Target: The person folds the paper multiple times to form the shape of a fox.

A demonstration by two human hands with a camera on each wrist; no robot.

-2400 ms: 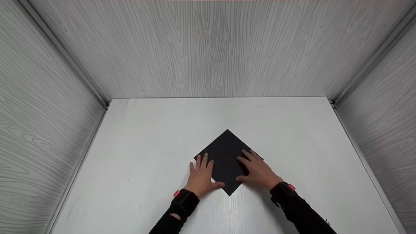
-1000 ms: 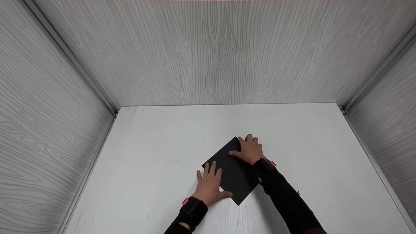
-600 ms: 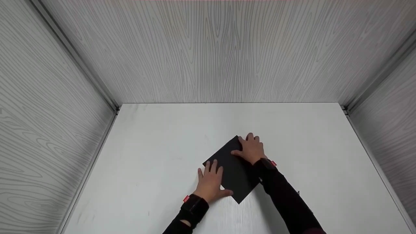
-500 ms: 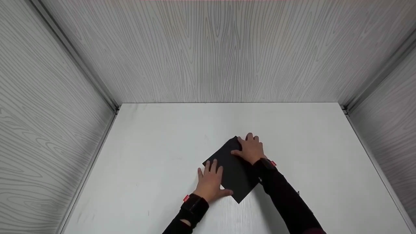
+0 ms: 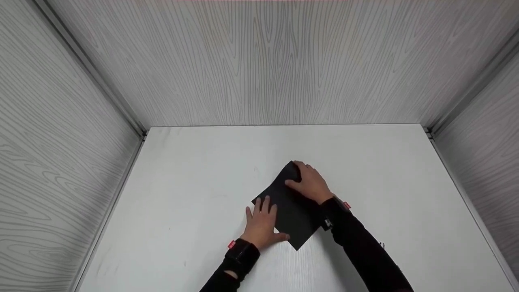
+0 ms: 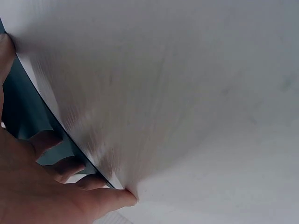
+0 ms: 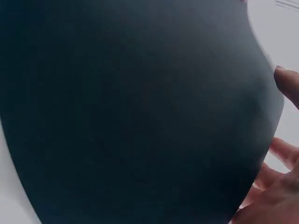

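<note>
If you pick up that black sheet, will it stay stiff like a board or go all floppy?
Probably floppy: the sheet bows, its edge curving near the right grip. It's likely light too, since its edge looks very thin. Pushed, it might slide or buckle rather than roll, because its near part looks flat on the table.

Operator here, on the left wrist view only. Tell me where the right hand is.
Observer: The right hand grips the black sheet at its far right side, with the thumb over the upper face.
Operator: Report whether the sheet is straight over there.
Observer: No, its far-left edge curves as it nears the right hand.
Operator: Now give me the corner closest to the person.
Observer: That near corner points toward the person, just past the thumb of the left hand.
</note>
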